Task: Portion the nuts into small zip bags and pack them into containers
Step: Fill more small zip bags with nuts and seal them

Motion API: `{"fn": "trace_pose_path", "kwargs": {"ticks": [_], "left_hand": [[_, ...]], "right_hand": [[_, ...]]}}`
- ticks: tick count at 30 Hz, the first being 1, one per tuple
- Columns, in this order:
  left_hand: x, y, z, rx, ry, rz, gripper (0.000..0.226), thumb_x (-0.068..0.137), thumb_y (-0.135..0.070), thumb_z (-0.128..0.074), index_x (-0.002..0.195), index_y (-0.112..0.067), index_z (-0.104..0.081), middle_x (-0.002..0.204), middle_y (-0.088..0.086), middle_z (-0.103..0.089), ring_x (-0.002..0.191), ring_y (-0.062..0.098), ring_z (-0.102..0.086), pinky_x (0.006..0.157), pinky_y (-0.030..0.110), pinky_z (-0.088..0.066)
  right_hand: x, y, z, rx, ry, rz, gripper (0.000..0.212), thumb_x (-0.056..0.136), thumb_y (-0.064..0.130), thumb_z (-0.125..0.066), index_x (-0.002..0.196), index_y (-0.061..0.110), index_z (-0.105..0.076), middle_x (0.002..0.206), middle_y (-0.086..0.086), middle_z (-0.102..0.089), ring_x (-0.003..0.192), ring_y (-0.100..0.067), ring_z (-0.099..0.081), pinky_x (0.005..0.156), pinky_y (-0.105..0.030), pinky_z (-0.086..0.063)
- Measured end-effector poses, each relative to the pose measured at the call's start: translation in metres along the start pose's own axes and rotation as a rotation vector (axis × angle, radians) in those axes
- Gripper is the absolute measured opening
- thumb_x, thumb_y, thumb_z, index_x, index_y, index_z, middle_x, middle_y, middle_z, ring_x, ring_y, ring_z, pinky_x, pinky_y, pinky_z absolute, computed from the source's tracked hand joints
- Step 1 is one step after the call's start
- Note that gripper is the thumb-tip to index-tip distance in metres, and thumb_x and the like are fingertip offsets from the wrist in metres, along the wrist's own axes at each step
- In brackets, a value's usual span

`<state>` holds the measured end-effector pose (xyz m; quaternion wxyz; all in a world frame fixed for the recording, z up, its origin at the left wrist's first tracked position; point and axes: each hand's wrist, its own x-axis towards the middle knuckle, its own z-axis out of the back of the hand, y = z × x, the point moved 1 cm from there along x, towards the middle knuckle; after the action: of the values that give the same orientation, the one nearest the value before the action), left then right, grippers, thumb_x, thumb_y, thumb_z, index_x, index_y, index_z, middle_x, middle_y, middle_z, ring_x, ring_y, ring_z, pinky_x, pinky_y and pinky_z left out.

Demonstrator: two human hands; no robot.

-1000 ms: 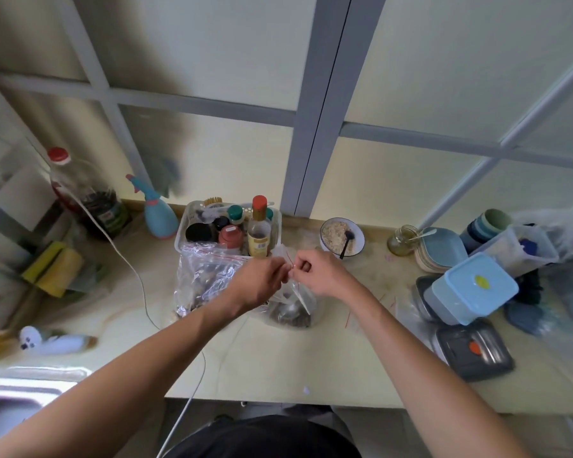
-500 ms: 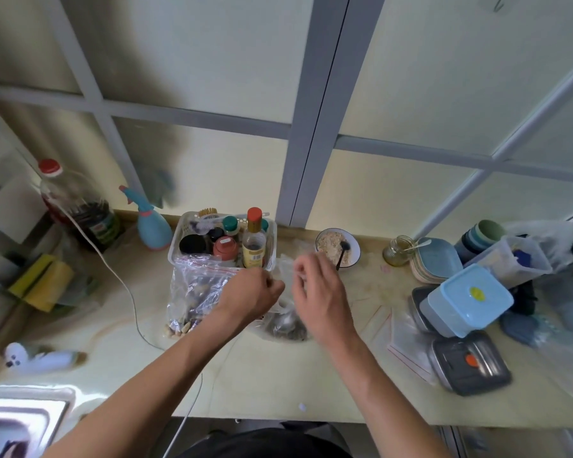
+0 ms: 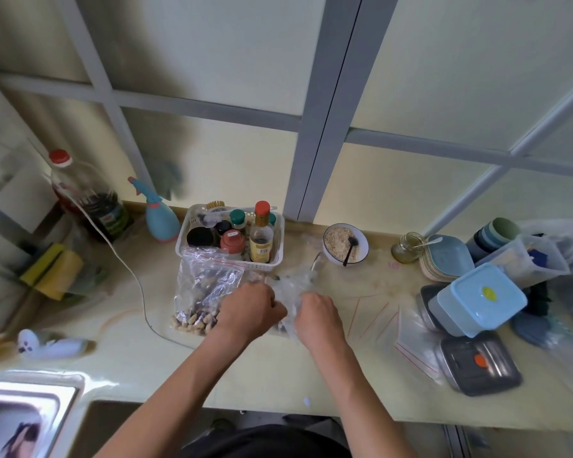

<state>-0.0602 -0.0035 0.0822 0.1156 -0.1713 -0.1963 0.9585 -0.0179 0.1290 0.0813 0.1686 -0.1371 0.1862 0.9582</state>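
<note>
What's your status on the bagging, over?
Left hand and right hand both gripping small zip bag. Big nut bag beside, open. Nothing blocking.

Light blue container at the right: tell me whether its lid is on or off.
On. The light blue container has its lid seated flat over the top, with a yellow tab at the centre, and it sits tilted on a metal box.

Nut bag (image 3: pixel 201 294) before basket (image 3: pixel 192 251), bowl (image 3: pixel 361 242) right.
</note>
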Motion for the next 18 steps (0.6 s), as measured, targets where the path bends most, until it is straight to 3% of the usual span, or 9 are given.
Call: {"fn": "trace_pose_path", "kwargs": {"ticks": [3, 6, 8, 10, 13, 15, 16, 18], "left_hand": [[-0.008, -0.010, -0.005, 0.104, -0.038, -0.074, 0.026, 0.091, -0.032, -0.050, 0.072, -0.015, -0.052, 0.085, 0.008, -0.068, 0.082, 0.031, -0.066, 0.062, 0.030, -0.038], [-0.012, -0.016, -0.003, 0.156, -0.060, -0.150, 0.028, 0.095, -0.035, -0.045, 0.086, -0.014, -0.062, 0.094, 0.007, -0.071, 0.090, 0.030, -0.068, 0.065, 0.031, -0.038], [-0.011, -0.011, 0.004, 0.130, -0.085, -0.132, 0.026, 0.091, -0.033, -0.049, 0.072, -0.015, -0.054, 0.083, 0.008, -0.067, 0.080, 0.031, -0.065, 0.061, 0.031, -0.037], [-0.011, -0.007, 0.008, 0.130, -0.125, -0.125, 0.028, 0.087, -0.032, -0.051, 0.065, -0.015, -0.049, 0.071, 0.005, -0.059, 0.068, 0.029, -0.058, 0.058, 0.029, -0.035], [-0.013, -0.008, 0.007, 0.088, -0.173, -0.175, 0.029, 0.088, -0.037, -0.050, 0.066, -0.018, -0.047, 0.072, 0.001, -0.059, 0.069, 0.027, -0.059, 0.058, 0.030, -0.037], [-0.016, -0.004, 0.006, -0.023, -0.227, -0.301, 0.022, 0.089, -0.045, -0.051, 0.079, -0.026, -0.048, 0.085, -0.004, -0.058, 0.078, 0.022, -0.058, 0.064, 0.032, -0.039], [-0.019, 0.000, 0.006, -0.092, -0.229, -0.384, 0.019, 0.087, -0.046, -0.053, 0.091, -0.027, -0.050, 0.095, -0.006, -0.055, 0.085, 0.018, -0.056, 0.070, 0.033, -0.043], [-0.024, 0.010, 0.004, -0.126, -0.194, -0.518, 0.050, 0.079, -0.044, -0.061, 0.123, -0.023, -0.047, 0.122, -0.005, -0.045, 0.113, 0.016, -0.048, 0.096, 0.033, -0.045]], "right_hand": [[0.002, 0.010, -0.001, 0.307, -0.087, 0.029, 0.018, 0.095, 0.001, -0.048, 0.099, 0.005, -0.065, 0.102, -0.014, -0.070, 0.091, -0.032, -0.060, 0.074, -0.031, -0.043], [0.003, 0.010, -0.001, 0.639, 0.087, 0.030, 0.029, 0.092, 0.005, -0.041, 0.098, 0.009, -0.069, 0.101, -0.007, -0.073, 0.097, -0.028, -0.066, 0.078, -0.030, -0.050], [0.004, 0.003, 0.006, 0.523, 0.181, 0.005, 0.032, 0.095, 0.005, -0.042, 0.101, 0.015, -0.072, 0.106, -0.009, -0.071, 0.099, -0.028, -0.064, 0.078, -0.030, -0.049], [0.008, -0.007, 0.010, 0.285, 0.105, 0.000, 0.037, 0.098, 0.001, -0.045, 0.123, 0.013, -0.070, 0.122, -0.011, -0.069, 0.115, -0.030, -0.062, 0.091, -0.028, -0.045], [0.007, -0.006, 0.009, 0.363, 0.056, 0.057, 0.032, 0.104, 0.014, -0.047, 0.129, 0.012, -0.065, 0.129, -0.013, -0.067, 0.121, -0.029, -0.060, 0.101, -0.032, -0.044], [0.004, -0.002, 0.007, 0.665, 0.216, 0.029, 0.031, 0.105, 0.018, -0.041, 0.115, 0.015, -0.070, 0.118, -0.010, -0.072, 0.108, -0.020, -0.067, 0.101, -0.041, -0.052], [0.001, -0.002, 0.007, 0.817, 0.307, 0.007, 0.032, 0.106, 0.022, -0.038, 0.112, 0.018, -0.070, 0.116, -0.004, -0.073, 0.107, -0.012, -0.068, 0.101, -0.039, -0.052], [-0.002, -0.007, 0.008, 1.005, 0.410, -0.017, 0.034, 0.107, 0.045, -0.037, 0.122, 0.033, -0.065, 0.128, 0.011, -0.067, 0.121, 0.000, -0.060, 0.111, -0.034, -0.046]]}}
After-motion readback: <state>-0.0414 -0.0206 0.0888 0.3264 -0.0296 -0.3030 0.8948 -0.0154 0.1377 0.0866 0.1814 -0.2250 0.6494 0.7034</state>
